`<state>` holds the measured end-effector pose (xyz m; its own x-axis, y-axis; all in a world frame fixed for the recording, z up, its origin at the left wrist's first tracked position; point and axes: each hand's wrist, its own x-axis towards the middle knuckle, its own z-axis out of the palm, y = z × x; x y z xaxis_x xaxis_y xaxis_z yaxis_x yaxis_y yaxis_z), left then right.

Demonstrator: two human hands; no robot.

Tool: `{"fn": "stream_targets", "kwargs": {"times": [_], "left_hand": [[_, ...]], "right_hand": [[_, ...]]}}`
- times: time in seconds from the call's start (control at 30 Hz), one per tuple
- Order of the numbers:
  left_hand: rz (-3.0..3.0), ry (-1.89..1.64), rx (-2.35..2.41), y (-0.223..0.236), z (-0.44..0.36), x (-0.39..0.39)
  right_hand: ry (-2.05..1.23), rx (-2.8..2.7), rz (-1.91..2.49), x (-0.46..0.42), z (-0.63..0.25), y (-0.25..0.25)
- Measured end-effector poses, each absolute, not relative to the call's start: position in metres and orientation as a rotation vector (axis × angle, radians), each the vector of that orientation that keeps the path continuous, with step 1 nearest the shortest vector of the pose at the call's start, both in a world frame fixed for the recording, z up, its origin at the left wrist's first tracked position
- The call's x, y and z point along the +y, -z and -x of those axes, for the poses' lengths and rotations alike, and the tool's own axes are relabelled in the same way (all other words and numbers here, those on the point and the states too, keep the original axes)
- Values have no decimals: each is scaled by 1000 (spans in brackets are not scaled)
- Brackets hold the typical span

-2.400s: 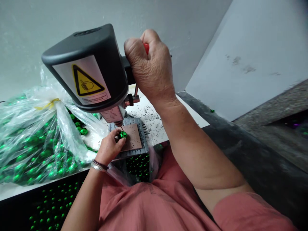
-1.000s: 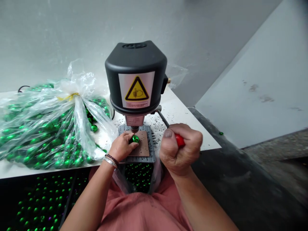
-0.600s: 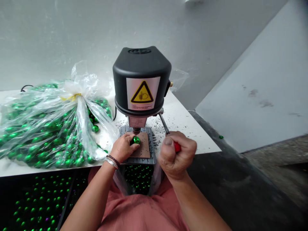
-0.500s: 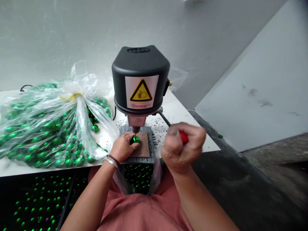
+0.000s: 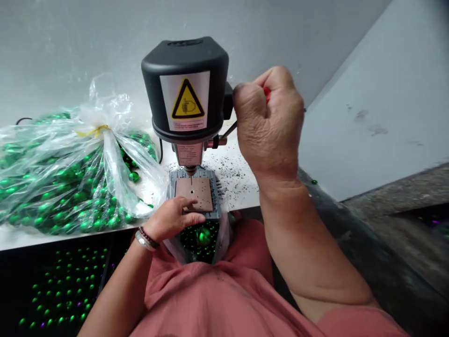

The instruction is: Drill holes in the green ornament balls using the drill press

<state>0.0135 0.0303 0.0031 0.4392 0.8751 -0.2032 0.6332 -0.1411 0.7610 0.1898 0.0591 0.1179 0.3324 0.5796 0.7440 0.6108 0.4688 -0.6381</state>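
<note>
A black drill press (image 5: 185,93) with a yellow warning label stands in front of me. My right hand (image 5: 271,121) is closed round the red-knobbed lever (image 5: 230,128) at its right side, raised high. Below the chuck, the thin drill bit (image 5: 191,180) hangs above a brown board (image 5: 201,199) with a small hole, on the grey base (image 5: 214,187). My left hand (image 5: 171,216) lies at the board's front left edge, fingers apart, holding nothing. Just beyond its thumb, a shiny green ball (image 5: 203,236) is in the air or on top of the green balls below the table edge; I cannot tell which.
A clear plastic bag (image 5: 108,164) full of green balls, tied with yellow string, covers the table's left side. One loose ball (image 5: 133,176) sits by its opening. Dark shavings (image 5: 233,175) litter the white table. More green balls (image 5: 70,281) lie below at lower left.
My right hand has swung the lever up, and the bit has risen. My left hand has let go of the green ball, which has moved off the board toward me.
</note>
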Motion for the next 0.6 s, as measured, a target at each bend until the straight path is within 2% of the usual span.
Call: {"fn": "stream_targets", "kwargs": {"times": [0.13,0.27,0.47,0.6], "left_hand": [[-1000,-890,1239,0,-18,39],[-392,-997,1006,-6,-20,45],[-346,-967,956,-7,-17,39],[-603,-1002,1052,4,-16,38]], "right_hand": [[0,-1330,1167,58,-189,-117],[-36,-1319,1167,56,-190,-117],[-44,-1328,1114,55,-191,-115],[-38,-1325,1125,54,-191,-114]]}}
